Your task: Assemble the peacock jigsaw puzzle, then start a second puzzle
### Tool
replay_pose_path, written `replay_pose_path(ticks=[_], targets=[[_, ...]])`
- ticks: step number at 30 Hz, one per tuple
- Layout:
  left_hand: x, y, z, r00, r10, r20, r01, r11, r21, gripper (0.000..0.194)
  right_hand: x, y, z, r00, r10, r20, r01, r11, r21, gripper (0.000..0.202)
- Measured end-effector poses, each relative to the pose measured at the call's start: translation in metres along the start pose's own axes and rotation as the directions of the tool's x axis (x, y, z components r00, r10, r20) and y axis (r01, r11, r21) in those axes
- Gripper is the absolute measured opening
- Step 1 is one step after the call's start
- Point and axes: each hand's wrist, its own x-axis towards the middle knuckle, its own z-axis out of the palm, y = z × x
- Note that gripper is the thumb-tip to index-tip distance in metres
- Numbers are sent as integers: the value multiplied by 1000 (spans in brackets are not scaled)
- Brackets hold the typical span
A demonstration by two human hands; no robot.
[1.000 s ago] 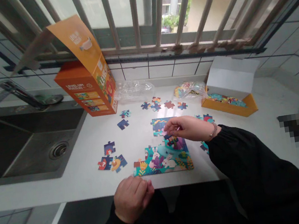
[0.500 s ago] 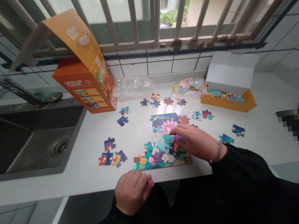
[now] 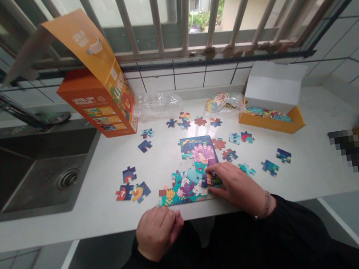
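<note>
A partly joined jigsaw puzzle (image 3: 187, 187) lies flat near the counter's front edge, showing rabbits, flowers and a pink peacock. My right hand (image 3: 237, 186) rests on its lower right corner. Its thumb and index finger are apart, touching the joined pieces, and the hand covers part of that corner. At the counter edge, just below the puzzle's lower left end, my left hand (image 3: 158, 232) is curled into a loose fist with nothing showing in it. A brown-edged loose piece (image 3: 229, 155) and a teal loose piece (image 3: 247, 170) lie beyond the right hand.
Several loose pieces (image 3: 132, 191) lie left of the puzzle, others behind and right. An orange puzzle box (image 3: 94, 104) stands by the sink (image 3: 38, 182). Clear plastic packaging (image 3: 158, 105), a bag of pieces (image 3: 223, 102) and an open yellow box (image 3: 270, 121) line the back.
My right hand has moved down from the puzzle's middle to its lower right corner, uncovering the peacock section and loose pieces to the right. The left hand stays put. The view has shifted slightly.
</note>
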Motion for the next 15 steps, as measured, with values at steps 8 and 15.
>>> replay_pose_path(ticks=[8, 15], targets=[[0, 1, -1, 1000, -6, -10, 6, 1000, -13, 29, -5, 4, -3, 999, -10, -53, 9, 1000, -4, 36], [0, 1, 0, 1000, -9, -7, 9, 1000, -13, 30, -4, 13, -7, 999, 35, -37, -35, 999, 1, 43]])
